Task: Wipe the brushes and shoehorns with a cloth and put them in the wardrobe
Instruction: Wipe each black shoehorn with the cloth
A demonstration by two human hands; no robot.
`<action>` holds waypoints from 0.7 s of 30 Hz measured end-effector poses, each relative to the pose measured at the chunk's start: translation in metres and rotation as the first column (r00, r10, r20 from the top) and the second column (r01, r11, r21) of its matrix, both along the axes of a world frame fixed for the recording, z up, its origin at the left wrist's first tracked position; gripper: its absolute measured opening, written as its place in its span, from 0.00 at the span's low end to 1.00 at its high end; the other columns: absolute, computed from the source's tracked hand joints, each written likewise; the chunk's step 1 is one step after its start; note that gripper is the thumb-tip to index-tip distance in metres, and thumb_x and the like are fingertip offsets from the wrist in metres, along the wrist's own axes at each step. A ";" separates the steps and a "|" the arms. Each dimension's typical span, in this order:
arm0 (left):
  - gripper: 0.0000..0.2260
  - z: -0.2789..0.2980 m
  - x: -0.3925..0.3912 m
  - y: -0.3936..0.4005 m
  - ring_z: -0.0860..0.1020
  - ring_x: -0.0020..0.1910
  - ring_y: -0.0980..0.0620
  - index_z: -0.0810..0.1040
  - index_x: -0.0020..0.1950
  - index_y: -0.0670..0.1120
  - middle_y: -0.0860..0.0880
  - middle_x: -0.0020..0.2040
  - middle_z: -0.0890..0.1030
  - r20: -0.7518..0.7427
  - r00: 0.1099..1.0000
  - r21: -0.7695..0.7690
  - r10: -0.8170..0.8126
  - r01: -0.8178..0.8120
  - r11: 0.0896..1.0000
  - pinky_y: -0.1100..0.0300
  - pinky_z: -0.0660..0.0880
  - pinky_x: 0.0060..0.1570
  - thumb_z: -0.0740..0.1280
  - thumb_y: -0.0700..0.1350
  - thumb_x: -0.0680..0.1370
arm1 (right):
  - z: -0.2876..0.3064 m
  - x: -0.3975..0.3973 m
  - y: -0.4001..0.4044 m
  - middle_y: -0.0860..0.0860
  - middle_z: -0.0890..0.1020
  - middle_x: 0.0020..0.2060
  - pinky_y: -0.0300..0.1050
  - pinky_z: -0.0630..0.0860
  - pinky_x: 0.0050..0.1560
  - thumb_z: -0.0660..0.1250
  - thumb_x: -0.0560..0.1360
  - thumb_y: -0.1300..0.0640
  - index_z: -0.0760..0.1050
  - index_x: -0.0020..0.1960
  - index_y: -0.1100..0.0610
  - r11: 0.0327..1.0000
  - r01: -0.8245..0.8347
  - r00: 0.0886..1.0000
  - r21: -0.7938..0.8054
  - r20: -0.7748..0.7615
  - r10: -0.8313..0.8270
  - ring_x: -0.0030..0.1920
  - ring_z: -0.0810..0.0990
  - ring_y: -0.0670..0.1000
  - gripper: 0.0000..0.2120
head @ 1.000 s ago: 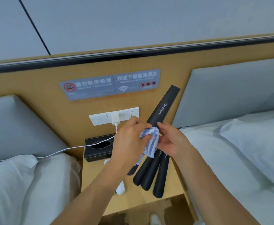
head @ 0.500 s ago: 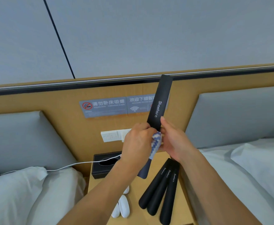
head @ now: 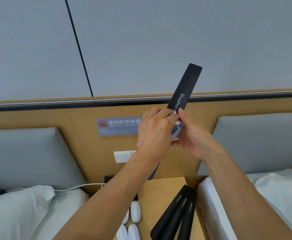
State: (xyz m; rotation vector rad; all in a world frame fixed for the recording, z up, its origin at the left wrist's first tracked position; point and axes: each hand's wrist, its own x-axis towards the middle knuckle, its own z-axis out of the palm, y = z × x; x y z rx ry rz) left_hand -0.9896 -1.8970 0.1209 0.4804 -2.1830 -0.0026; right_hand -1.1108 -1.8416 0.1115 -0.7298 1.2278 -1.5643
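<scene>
I hold a black shoehorn upright and tilted right, in front of the wooden headboard wall. My left hand grips a blue-and-white cloth wrapped round the shoehorn's middle. My right hand pinches the shoehorn beside the cloth, thumb on its front. The shoehorn's lower end shows below my left wrist. Three more black shoehorns lie side by side on the wooden nightstand. Several white brushes lie to their left.
Beds with white pillows flank the nightstand, each with a grey padded headboard. A white cable runs from the left bed towards the wall sockets. A black box sits at the nightstand's back, mostly hidden.
Both hands have lifted the shoehorn up off the others on the nightstand and turned it more upright. The cloth in my left hand stays round its middle.
</scene>
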 end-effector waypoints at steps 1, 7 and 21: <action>0.06 0.000 -0.001 -0.001 0.79 0.44 0.45 0.85 0.45 0.45 0.49 0.46 0.85 0.002 1.000 -0.033 0.020 -0.020 0.999 0.52 0.74 0.41 0.69 0.46 0.75 | 0.003 -0.001 -0.003 0.54 0.86 0.49 0.52 0.82 0.38 0.54 0.84 0.43 0.75 0.63 0.53 1.000 0.020 1.000 -0.013 -0.004 -0.020 0.47 0.87 0.53 0.19; 0.04 -0.034 0.023 0.003 0.79 0.43 0.48 0.84 0.43 0.46 0.51 0.45 0.83 0.078 0.996 0.030 0.041 -0.043 0.999 0.52 0.78 0.36 0.74 0.38 0.70 | 0.008 -0.010 -0.007 0.61 0.85 0.51 0.58 0.83 0.41 0.57 0.85 0.57 0.72 0.59 0.54 0.982 0.176 0.970 -0.070 -0.155 -0.185 0.46 0.86 0.62 0.07; 0.16 -0.071 0.095 0.011 0.81 0.46 0.47 0.86 0.48 0.45 0.48 0.50 0.84 0.227 0.971 0.196 -0.078 0.033 0.980 0.53 0.80 0.34 0.78 0.32 0.64 | 0.003 -0.009 -0.012 0.54 0.88 0.42 0.55 0.83 0.36 0.56 0.85 0.59 0.71 0.60 0.53 0.968 0.250 0.959 -0.031 -0.129 -0.252 0.44 0.88 0.58 0.08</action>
